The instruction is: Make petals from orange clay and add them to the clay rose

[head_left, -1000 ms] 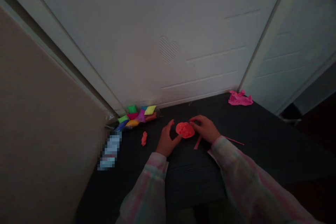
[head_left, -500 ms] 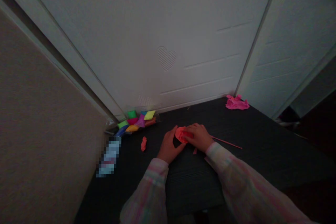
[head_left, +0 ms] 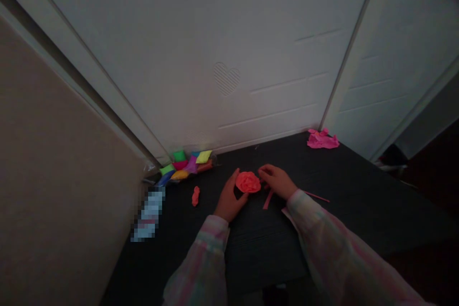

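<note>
A round orange-red clay flower (head_left: 248, 182) with ruffled, layered petals is held just above or on the dark table. My left hand (head_left: 230, 199) curves around its left side, thumb below and fingers above, gripping the edge. Close by its right edge is my right hand (head_left: 278, 182), fingers bent and slightly apart; nothing shows in them, and whether the fingertips touch the petals I cannot tell. A flat pinkish strip (head_left: 267, 199) pokes out below my right hand. Behind that wrist lies a thin pink stick (head_left: 318, 196).
An orange-red clay lump (head_left: 195, 196) lies to the left. Clear packaging with several coloured clay packets (head_left: 191, 164) rests against the white panel (head_left: 272, 57). A blurred pale item (head_left: 149, 215) is at the table's left edge. Crumpled pink clay (head_left: 322, 139) sits at the back right.
My right hand has drawn back to the right off the flower, so its petals now show fully. More of the flat strip is uncovered. My left hand keeps its hold.
</note>
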The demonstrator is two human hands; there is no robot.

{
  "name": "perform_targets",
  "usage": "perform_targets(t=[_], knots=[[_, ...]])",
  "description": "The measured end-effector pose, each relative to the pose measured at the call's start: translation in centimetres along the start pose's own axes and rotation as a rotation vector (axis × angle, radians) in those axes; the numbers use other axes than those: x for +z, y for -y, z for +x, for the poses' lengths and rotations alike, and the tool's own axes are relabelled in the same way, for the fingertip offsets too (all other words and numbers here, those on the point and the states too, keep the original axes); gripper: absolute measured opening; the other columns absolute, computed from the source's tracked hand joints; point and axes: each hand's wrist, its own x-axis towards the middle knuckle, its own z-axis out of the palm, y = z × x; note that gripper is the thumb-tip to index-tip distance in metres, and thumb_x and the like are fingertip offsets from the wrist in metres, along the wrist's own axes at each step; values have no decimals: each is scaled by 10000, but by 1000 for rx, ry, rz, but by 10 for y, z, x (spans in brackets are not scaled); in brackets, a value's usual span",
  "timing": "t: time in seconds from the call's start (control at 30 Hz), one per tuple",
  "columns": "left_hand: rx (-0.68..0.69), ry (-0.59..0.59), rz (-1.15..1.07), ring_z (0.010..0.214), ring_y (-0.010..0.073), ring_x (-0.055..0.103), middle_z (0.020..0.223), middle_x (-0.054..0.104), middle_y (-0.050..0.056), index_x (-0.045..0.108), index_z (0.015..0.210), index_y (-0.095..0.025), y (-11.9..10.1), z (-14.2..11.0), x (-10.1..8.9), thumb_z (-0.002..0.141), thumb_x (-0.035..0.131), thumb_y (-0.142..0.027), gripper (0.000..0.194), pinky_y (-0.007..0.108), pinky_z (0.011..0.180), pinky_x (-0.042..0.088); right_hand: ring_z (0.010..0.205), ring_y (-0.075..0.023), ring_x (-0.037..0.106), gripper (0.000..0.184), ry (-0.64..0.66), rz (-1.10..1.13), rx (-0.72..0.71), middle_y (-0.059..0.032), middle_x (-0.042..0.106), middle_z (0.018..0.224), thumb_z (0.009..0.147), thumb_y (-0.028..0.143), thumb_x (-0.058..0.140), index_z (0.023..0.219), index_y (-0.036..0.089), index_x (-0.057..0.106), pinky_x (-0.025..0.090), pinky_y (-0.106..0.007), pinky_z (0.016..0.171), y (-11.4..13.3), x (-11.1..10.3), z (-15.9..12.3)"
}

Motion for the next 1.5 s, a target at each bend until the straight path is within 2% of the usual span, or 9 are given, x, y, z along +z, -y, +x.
perform_targets(t=[0.17, 0.53, 0.67, 0.77, 0.9, 1.0, 1.1, 1.27, 1.5], knots=[[-42, -44, -98, 1098, 193, 505, 1339, 346, 168, 175, 1338, -186, 6, 4, 0, 733, 532, -172, 703, 354, 896, 438, 902, -169, 559, 291, 71, 82, -52, -65, 542, 1085, 844, 314, 486, 1091, 160, 503, 480, -372, 757, -2, 8, 0], [-5, -94, 151, 1160, 206, 435, 1269, 463, 133, 337, 1277, -120, 3, 3, -6, 694, 495, -127, 605, 373, 968, 369, 907, -171, 558, 293, 43, -91, -85, -66, 540, 1088, 845, 314, 485, 1094, 160, 501, 479, -375, 761, -3, 8, 0], [-38, -234, 354, 1217, 232, 336, 1255, 479, 93, 444, 1210, -158, -6, 3, -22, 687, 508, -145, 527, 403, 1046, 222, 915, -174, 555, 294, 48, -257, -96, -66, 538, 1095, 844, 315, 487, 1094, 161, 502, 475, -380, 768, 1, 4, -3], [-170, -407, 488, 1226, 296, 281, 1248, 443, 164, 414, 1226, -107, -8, 0, -36, 739, 459, -195, 497, 481, 1026, 175, 872, -158, 566, 278, 86, -370, -142, -58, 560, 1046, 847, 329, 480, 1056, 151, 522, 482, -359, 746, 7, 3, -11], [-380, -535, 567, 1133, 389, 345, 1149, 468, 215, 397, 1228, -104, 2, -16, -52, 734, 470, -256, 522, 608, 876, 255, 661, -153, 609, 242, 105, -511, -236, 2, 623, 666, 857, 335, 431, 780, 194, 612, 459, -327, 692, 12, 7, -30], [-437, -496, 528, 986, 365, 477, 936, 556, 173, 569, 1006, -111, 13, -28, -65, 715, 479, -226, 325, 572, 811, 333, 664, -192, 613, 145, 77, -618, -282, -15, 623, 589, 793, 268, 520, 710, 207, 622, 423, -386, 759, 7, 9, -39], [-408, -438, 420, 899, 287, 535, 822, 573, 110, 613, 843, -142, 21, -33, -72, 719, 465, -187, 198, 475, 839, 366, 779, -190, 591, 129, 45, -693, -272, -50, 640, 761, 807, 270, 525, 812, 176, 614, 436, -397, 776, -3, 8, -38], [-337, -351, 120, 827, 202, 556, 857, 598, 53, 589, 928, -177, 21, -30, -67, 753, 476, -358, 276, 340, 774, 429, 915, -171, 555, 305, -27, -719, -227, -65, 532, 1101, 843, 318, 488, 1102, 158, 495, 477, -378, 766, -10, -1, -28], [-341, -141, -302, 466, 97, 451, 540, 509, -32, 589, 800, -126, 5, -36, -36, 657, 547, -548, 448, 239, 471, 379, 806, -177, 584, 258, -145, -600, -361, -71, 628, 850, 887, 252, 347, 923, 160, 586, 441, -373, 787, 0, 9, -44]])
